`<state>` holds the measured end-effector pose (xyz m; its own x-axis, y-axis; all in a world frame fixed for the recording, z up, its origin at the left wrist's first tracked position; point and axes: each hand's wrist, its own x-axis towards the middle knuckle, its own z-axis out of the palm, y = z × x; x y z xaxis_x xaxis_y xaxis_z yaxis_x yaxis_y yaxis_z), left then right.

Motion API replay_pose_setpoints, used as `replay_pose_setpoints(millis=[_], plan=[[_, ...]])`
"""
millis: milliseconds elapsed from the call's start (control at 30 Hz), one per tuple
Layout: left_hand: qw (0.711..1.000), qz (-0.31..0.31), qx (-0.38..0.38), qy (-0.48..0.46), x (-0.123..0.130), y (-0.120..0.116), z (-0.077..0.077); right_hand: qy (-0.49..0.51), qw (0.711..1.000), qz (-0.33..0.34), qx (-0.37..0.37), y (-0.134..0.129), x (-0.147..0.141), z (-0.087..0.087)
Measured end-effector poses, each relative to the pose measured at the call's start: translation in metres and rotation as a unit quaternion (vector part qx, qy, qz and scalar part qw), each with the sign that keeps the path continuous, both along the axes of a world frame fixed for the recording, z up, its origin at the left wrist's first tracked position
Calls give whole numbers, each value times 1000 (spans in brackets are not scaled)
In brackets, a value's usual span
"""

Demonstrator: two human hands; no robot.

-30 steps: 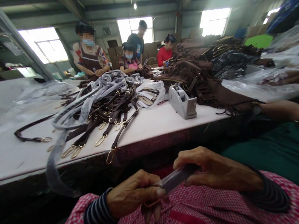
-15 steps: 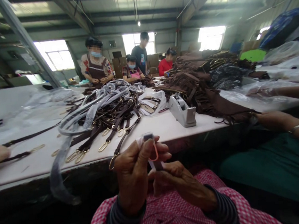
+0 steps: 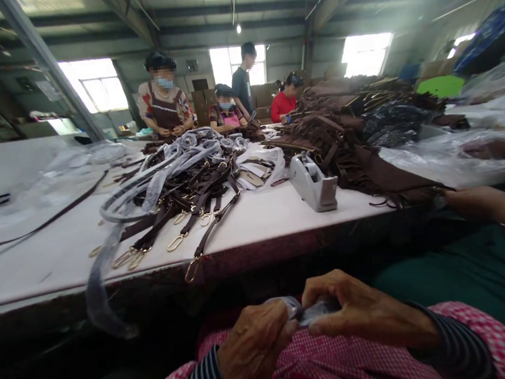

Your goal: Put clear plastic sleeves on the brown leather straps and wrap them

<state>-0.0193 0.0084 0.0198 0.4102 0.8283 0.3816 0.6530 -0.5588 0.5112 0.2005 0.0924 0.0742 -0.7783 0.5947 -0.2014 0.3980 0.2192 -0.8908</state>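
Note:
Low over my lap, my left hand (image 3: 257,341) is closed with thumb and fingers pinching a bunched, plastic-wrapped strap (image 3: 318,311). My right hand (image 3: 369,312) grips the same bundle from the other side, its thumb below and its fingers curled above. Clear greyish wrap shows between the two hands; most of what lies inside is hidden by the fingers. Beyond them, on the white table (image 3: 255,219), is a heap of dark brown straps (image 3: 209,196) with gold clips (image 3: 175,242). One clip (image 3: 192,269) hangs over the front edge.
A grey tape dispenser (image 3: 314,184) stands near the table edge. Plastic-wrapped tubing (image 3: 125,206) lies on the straps, with one end drooping off the table. Brown fringed pieces (image 3: 365,168) are piled at right, where a co-worker's arm (image 3: 479,205) reaches in. Several people work across the table.
Both my hands have come down from the table edge toward my lap, with the wrapped strap between them. The other person's hand at far left, holding a strap, has left view.

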Motion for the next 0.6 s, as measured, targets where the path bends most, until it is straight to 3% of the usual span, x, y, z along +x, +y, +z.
replay_pose_setpoints(millis=[100,200,267,400,500,600], plan=[[988,14,-150,-39,3,-8,10,19,999,35,3,11,-3,4],[956,49,-262,-124,7,-14,20,51,997,44,23,19,-5,2],[923,40,-315,-217,10,-16,24,74,995,44,52,21,-6,1],[826,37,-397,-398,13,-13,27,121,980,46,148,17,-14,-2],[765,29,-401,-503,16,-3,33,168,974,-46,143,7,-29,-13],[720,3,-379,-582,20,8,49,249,948,-168,101,-6,-47,-29]])
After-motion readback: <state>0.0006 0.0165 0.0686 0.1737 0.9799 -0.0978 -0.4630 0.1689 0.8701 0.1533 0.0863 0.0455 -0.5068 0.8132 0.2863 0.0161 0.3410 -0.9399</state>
